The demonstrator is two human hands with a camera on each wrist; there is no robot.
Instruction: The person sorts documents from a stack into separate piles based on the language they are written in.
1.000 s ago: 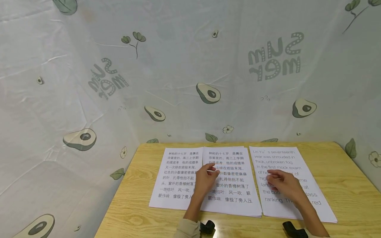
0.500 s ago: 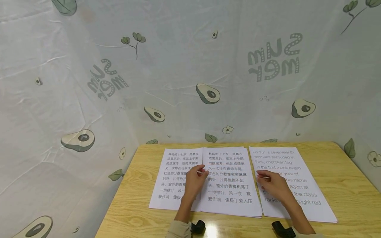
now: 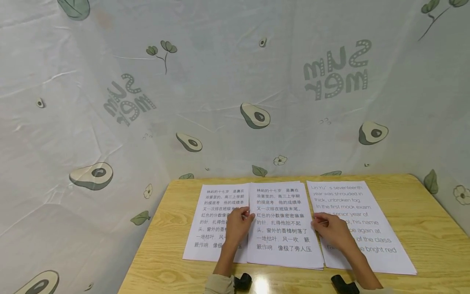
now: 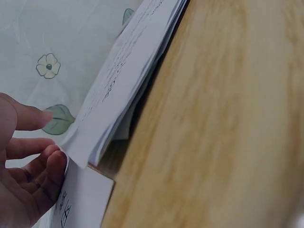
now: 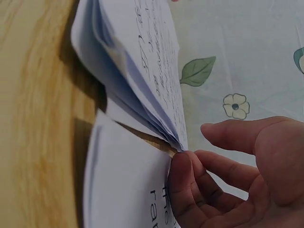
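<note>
The middle stack of printed paper (image 3: 280, 224) lies on the table between my hands. My left hand (image 3: 236, 226) is at its left edge, over the right part of the left paper stack (image 3: 211, 228). In the left wrist view, loosely bent fingers touch the middle stack's edge, with one digit held apart. My right hand (image 3: 335, 232) is at the opposite edge, over the left part of the English-text paper stack (image 3: 371, 228). Its fingertips (image 5: 181, 164) meet the sheets' edge, while the thumb stands away. The middle sheets fan slightly apart along their near edges.
Beneath the papers is a wood-grain table (image 3: 161, 245), its bare surface showing on both sides and in front. A pale cloth curtain (image 3: 220, 81) printed with avocados hangs behind it and along the left. Black wrist devices (image 3: 243, 281) sit at both wrists.
Both hands have moved left and slightly down, the left from over the middle stack to its left edge, the right from over the English pages to the middle stack's right edge.
</note>
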